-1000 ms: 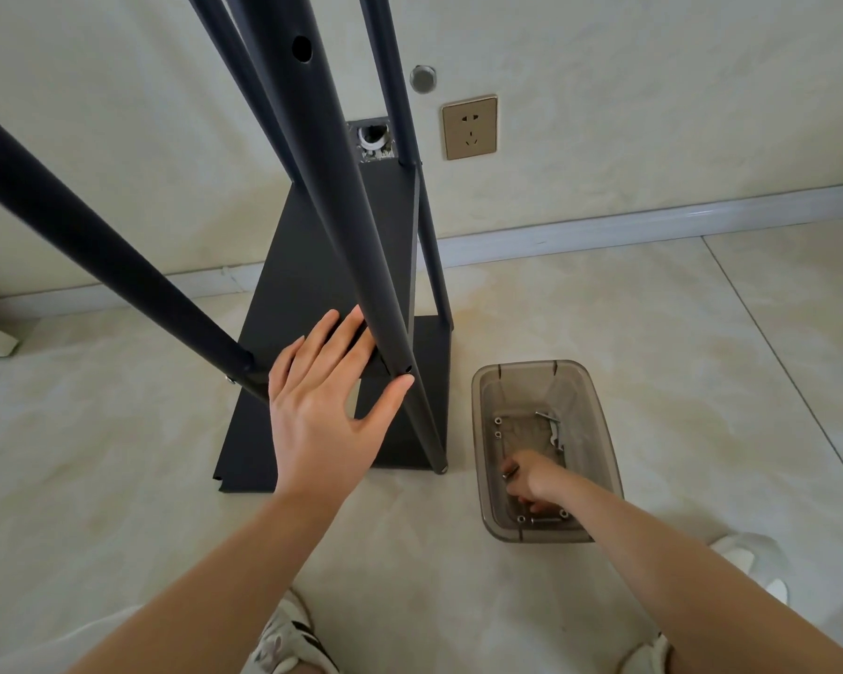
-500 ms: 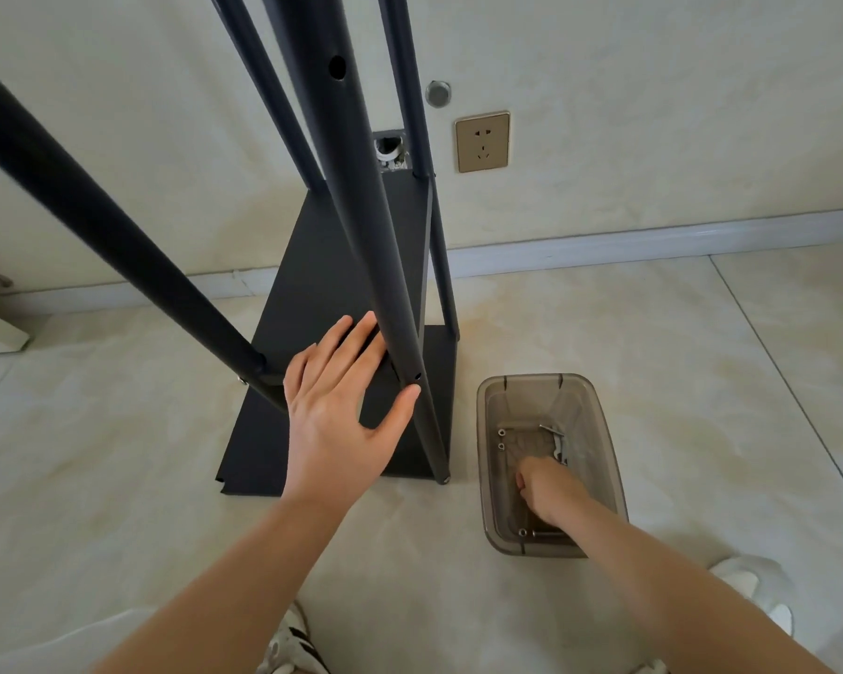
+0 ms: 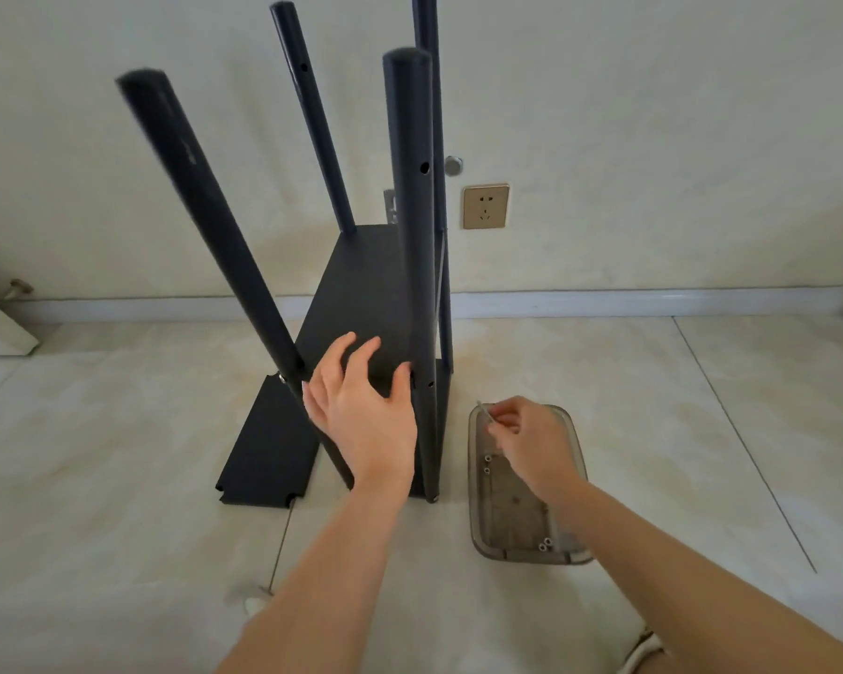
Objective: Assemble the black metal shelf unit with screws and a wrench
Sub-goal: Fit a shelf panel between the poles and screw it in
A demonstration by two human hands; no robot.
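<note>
Four black round posts (image 3: 412,265) rise from your black metal shelf unit (image 3: 361,304), which stands on the floor against the wall; its matte panel sits partway up the posts, and side holes show near the tops of two of them. One more flat black panel (image 3: 268,445) lies on the floor at the unit's left foot. Pale glossy floor tiles (image 3: 653,406) run to a light skirting board and a cream wall with a gold socket plate (image 3: 485,206). Just right of the unit sits a smoky clear plastic tray (image 3: 575,552) with a few small screws (image 3: 486,464) in it. Your left hand (image 3: 361,411) is spread wide, fingers on the raised panel's near edge, thumb against the front right post. Your right hand (image 3: 531,440) hovers over the tray's far end, pinching a thin silver wrench (image 3: 485,412) between curled fingers.
</note>
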